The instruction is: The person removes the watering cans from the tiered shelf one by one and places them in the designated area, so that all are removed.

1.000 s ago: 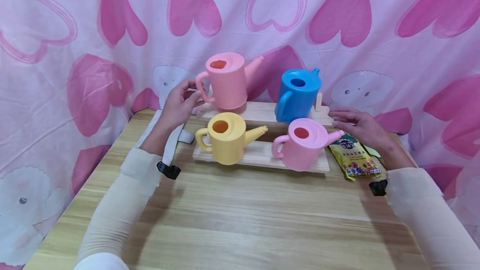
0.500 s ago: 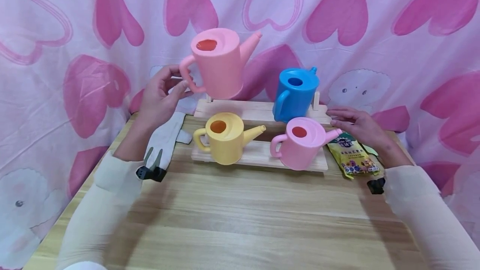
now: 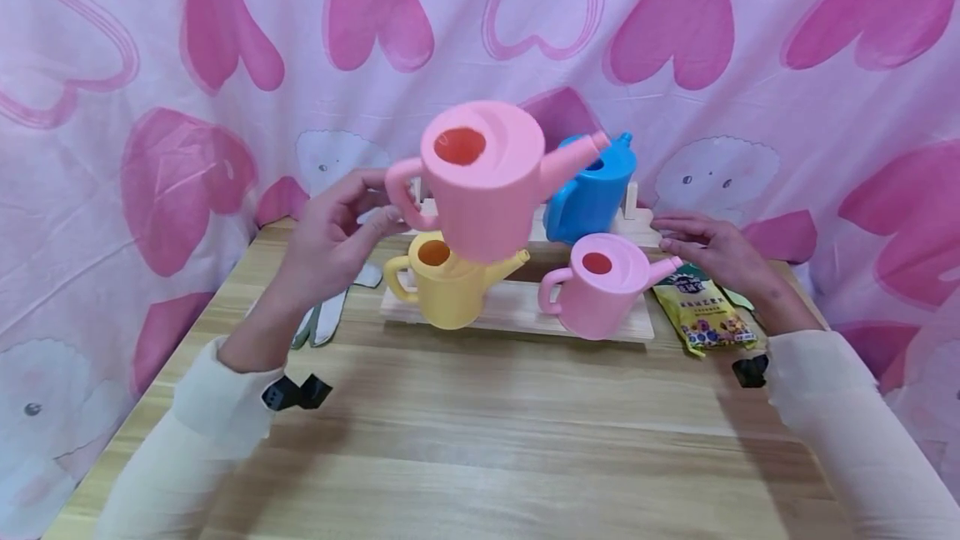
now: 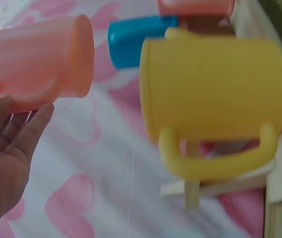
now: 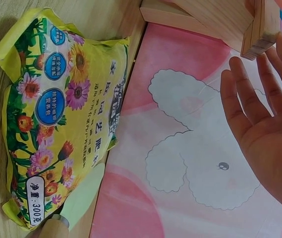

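Note:
My left hand [image 3: 330, 244] holds a salmon-pink watering can [image 3: 487, 211] by its handle, raised in front of the wooden two-step rack [image 3: 517, 317]. In the left wrist view, fingers and thumb pinch that handle. Behind the raised can, a blue watering can [image 3: 596, 211] on the upper step is partly hidden. The lower step carries a yellow watering can [image 3: 450, 300], its top partly covered, and a light-pink watering can [image 3: 603, 298]. At the rack's right end, my right hand [image 3: 720, 252] has loosely extended fingers against the upper board [image 5: 264, 29].
A yellow flower-printed bag [image 3: 705, 315] lies right of the rack, beside a pale green blade [image 5: 84, 196] with a wooden handle. On the left are white-and-green gloves [image 3: 327, 319], partly behind my arm. A pink heart-patterned curtain [image 3: 465, 15] hangs behind the table [image 3: 525, 432].
The salmon-pink watering can rose off the upper step in my left hand, then came forward, right and lower, before the yellow can. My right hand stayed at the rack's end.

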{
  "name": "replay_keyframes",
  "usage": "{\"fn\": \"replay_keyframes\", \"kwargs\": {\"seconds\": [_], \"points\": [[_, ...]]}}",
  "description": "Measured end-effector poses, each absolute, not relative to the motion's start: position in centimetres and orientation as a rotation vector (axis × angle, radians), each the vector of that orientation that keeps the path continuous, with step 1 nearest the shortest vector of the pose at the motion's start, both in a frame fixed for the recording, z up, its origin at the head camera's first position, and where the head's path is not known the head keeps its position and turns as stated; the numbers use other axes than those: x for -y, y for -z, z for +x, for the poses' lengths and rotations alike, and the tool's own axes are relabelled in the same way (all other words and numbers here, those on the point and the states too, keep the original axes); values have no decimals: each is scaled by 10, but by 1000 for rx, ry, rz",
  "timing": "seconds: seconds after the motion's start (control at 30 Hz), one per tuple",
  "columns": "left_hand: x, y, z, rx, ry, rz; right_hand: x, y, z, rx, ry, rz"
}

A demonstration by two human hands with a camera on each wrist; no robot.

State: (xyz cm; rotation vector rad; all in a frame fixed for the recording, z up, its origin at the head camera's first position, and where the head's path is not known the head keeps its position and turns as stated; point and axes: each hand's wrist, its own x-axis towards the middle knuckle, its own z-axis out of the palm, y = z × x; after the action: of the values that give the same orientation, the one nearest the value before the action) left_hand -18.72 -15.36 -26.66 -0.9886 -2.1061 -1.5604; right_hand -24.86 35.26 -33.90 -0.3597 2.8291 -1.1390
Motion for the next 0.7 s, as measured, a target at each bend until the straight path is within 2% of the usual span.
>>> {"fn": "replay_keyframes", "kwargs": {"seconds": [0.27,0.7], "points": [[124,281,-160,2097,1737,-1167,-353,340,-247,-2848,1118,-324],[74,328,-134,2272,1874,-1267,-355,344,-251,-2858,1153,-399]]}}
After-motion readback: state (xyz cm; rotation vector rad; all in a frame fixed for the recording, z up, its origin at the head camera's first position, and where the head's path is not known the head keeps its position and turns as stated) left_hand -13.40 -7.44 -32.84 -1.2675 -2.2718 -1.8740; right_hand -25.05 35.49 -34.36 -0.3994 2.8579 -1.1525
